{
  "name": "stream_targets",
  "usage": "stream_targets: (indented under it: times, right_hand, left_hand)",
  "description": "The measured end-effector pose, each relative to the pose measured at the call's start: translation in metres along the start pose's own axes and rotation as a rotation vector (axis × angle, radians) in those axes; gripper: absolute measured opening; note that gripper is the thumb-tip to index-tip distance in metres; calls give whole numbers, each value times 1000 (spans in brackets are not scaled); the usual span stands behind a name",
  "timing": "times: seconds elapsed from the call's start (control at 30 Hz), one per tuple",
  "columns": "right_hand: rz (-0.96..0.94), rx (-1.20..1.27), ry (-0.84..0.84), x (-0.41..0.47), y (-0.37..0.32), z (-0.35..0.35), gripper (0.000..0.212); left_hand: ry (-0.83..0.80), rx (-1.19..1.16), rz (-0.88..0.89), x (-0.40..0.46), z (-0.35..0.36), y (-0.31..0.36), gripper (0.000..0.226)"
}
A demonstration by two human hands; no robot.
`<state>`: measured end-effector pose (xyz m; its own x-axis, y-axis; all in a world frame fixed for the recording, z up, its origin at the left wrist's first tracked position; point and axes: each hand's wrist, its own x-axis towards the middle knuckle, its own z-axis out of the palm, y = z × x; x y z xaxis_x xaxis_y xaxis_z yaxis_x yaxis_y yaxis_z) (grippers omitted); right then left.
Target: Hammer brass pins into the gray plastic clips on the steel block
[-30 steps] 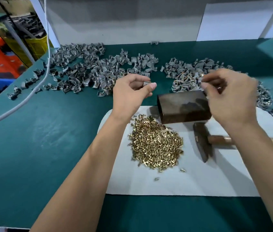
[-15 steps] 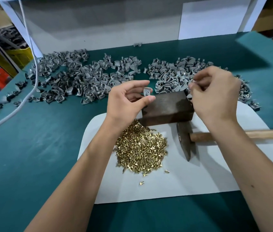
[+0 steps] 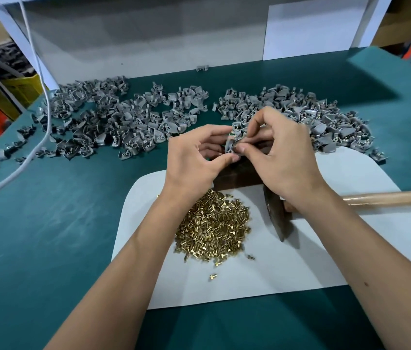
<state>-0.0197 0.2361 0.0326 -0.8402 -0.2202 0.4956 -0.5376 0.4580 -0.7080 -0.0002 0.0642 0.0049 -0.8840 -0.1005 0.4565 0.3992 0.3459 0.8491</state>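
Pin pile (image 3: 212, 228) lower centre on white mat (image 3: 224, 286). Hammer (image 3: 276, 218) right of it, handle cut off at right edge. Left hand (image 3: 194, 157) and right hand (image 3: 280, 152) both pinch one clip (image 3: 233, 144) at frame centre, hiding most of the block (image 3: 237, 176). Clip heaps (image 3: 123, 122) beyond.

On the green-topped workbench (image 3: 60, 223) lies a white paper sheet (image 3: 262, 279). A heap of small brass pins (image 3: 212, 228) sits on its left half, with the wooden-handled steel hammer (image 3: 276, 218) just to the right. Behind both stands the dark steel block (image 3: 239, 175), under the left hand (image 3: 194, 157) and right hand (image 3: 282, 157). Loose gray plastic clips (image 3: 123, 122) spread across the bench farther back.
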Motion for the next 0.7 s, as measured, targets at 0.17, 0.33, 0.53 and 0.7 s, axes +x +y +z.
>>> stream_targets:
  times: [0.17,0.33,0.53,0.7]
  right_hand:
    - [-9,8,21,-1,-1,1,28]
    - [-30,16,38,-1,-2,1,28]
    - [-33,-6,16,-3,-5,0,31]
    - [-8,-35,19,-4,-7,3,38]
  left_hand:
    - [-5,-19,-9,0,0,3,34]
    - [-28,-60,-37,0,0,6,37]
    - [-41,-79,-80,0,-1,8,39]
    - [-32,1,-61,-1,2,8,33]
